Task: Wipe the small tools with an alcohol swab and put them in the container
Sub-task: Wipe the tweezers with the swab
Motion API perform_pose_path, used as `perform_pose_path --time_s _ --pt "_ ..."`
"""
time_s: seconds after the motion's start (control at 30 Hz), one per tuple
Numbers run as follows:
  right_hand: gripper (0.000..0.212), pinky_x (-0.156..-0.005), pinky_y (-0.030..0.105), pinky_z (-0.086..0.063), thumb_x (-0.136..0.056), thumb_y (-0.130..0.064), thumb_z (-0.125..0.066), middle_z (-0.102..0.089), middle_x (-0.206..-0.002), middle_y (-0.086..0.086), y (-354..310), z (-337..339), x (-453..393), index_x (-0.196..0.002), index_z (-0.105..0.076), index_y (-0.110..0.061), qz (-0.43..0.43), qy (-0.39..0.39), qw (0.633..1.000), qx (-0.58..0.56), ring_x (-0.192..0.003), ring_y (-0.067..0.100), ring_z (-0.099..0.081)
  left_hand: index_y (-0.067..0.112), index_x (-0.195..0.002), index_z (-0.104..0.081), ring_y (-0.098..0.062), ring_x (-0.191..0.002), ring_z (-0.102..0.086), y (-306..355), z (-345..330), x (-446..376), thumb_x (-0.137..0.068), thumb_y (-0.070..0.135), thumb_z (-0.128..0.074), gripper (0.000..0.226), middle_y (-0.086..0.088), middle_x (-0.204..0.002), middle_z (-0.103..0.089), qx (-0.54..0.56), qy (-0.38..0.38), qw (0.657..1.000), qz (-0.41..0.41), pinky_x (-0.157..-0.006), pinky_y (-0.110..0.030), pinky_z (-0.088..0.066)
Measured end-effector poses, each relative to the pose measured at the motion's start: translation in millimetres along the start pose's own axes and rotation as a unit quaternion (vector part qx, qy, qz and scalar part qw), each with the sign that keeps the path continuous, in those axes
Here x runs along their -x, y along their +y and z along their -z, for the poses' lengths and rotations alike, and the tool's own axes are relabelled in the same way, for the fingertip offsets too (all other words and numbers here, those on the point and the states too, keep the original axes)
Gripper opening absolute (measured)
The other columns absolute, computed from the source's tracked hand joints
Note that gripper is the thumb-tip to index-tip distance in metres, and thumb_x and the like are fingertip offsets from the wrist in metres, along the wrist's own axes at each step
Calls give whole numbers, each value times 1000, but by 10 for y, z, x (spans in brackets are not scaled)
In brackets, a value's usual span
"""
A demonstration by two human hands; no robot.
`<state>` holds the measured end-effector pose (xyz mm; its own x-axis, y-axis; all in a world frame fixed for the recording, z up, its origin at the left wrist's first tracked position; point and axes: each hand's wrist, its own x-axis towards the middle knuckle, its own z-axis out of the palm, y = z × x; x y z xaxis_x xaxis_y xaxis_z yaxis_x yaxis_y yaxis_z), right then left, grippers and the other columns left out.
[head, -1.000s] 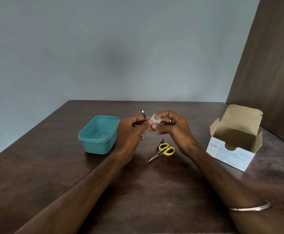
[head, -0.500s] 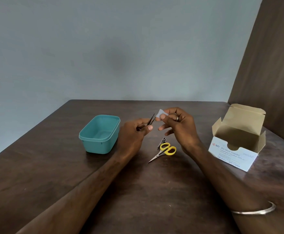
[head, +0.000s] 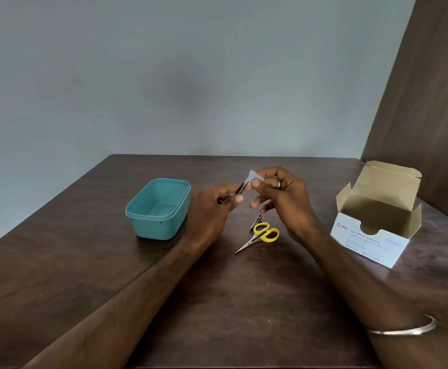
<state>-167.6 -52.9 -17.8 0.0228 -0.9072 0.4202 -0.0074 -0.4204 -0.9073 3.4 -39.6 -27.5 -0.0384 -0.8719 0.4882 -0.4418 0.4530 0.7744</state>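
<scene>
Above the middle of the table my left hand [head: 212, 206] pinches a small dark metal tool [head: 241, 188], its tip pointing up and right. My right hand [head: 281, 198] pinches a white alcohol swab [head: 255, 177] between thumb and fingers, touching the tool's tip. On the table below the hands lie yellow-handled scissors [head: 264, 235], blades pointing to the near left, and another small dark metal tool [head: 256, 221] beside their handles. A teal plastic container [head: 159, 209] stands open to the left of my left hand, nothing visible inside it.
An open cardboard box of alcohol swabs [head: 374, 222] stands at the right of the dark wooden table [head: 84, 262]. A brown panel [head: 430, 115] rises behind it, and a pale wall closes the far edge.
The tool tilted from pointing up-left to up-right. My right hand lifted the swab off the tool's middle and now holds it at the tip. The view shifted slightly.
</scene>
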Motion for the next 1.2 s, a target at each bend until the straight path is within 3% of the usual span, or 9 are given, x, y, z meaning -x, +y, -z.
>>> perform_pose_path --time_s 0.2,0.37,0.53,0.6,0.73,0.9,1.07,1.2 --pt "31 -51 32 -49 -90 -8 -70 -78 -85 8 9 -13 -1 -120 -61 -10 6 -36 999 14 -56 26 -68 27 -118 -70 -3 -70 -65 5 23 7 -93 28 -65 26 9 -92 -72 -9 -6 1000 0 -61 -24 -53" --pt "37 -51 31 -48 -90 -6 -71 -76 -77 5 14 -27 15 -124 -62 -15 19 -61 997 32 -56 24 -68 29 -111 -73 -10 -63 -66 3 16 13 -92 32 -65 21 8 -82 -73 -24 1 1000 -13 -64 -37 -58" --pt "36 -50 30 -49 -92 -8 -69 -77 -81 3 -5 -29 37 -126 -65 -19 25 -68 996 53 -58 23 -69 27 -124 -68 -1 -62 -60 10 19 13 -94 32 -63 31 5 -93 -77 -58 10 997 -56 -68 -26 -52" --pt "35 -51 30 -50 -92 -9 -68 -78 -83 4 -10 -32 40 -126 -65 -19 22 -66 996 55 -58 22 -70 30 -125 -65 -3 -61 -60 17 17 22 -95 33 -61 31 3 -91 -77 -81 22 993 -82 -67 -28 -52" --pt "37 -54 33 -52 -93 -17 -69 -78 -86 7 -30 -42 45 -129 -62 -20 12 -66 996 55 -61 24 -72 30 -112 -73 -17 -58 -63 11 8 27 -95 33 -61 22 0 -71 -73 -85 41 989 -111 -59 -43 -52" --pt "45 -53 30 -53 -90 -22 -73 -79 -87 5 -41 -60 44 -132 -59 -21 2 -66 996 60 -63 26 -72 24 -87 -78 -12 -53 -49 5 8 31 -94 30 -63 17 3 -56 -59 -113 56 982 -141 -51 -37 -41" --pt "45 -50 30 -51 -90 -12 -72 -78 -87 10 -21 -58 34 -132 -59 -18 0 -65 997 38 -60 25 -71 20 -95 -79 -11 -59 -54 -7 3 27 -92 29 -65 17 1 -67 -69 -115 61 983 -128 -54 -33 -44" --pt "46 -51 32 -50 -90 -8 -71 -77 -86 14 -8 -56 23 -132 -57 -17 -8 -63 998 25 -60 26 -70 14 -109 -75 -7 -70 -65 46 23 36 -87 27 -72 26 -3 -93 -77 -113 78 982 -130 -64 -22 -50"
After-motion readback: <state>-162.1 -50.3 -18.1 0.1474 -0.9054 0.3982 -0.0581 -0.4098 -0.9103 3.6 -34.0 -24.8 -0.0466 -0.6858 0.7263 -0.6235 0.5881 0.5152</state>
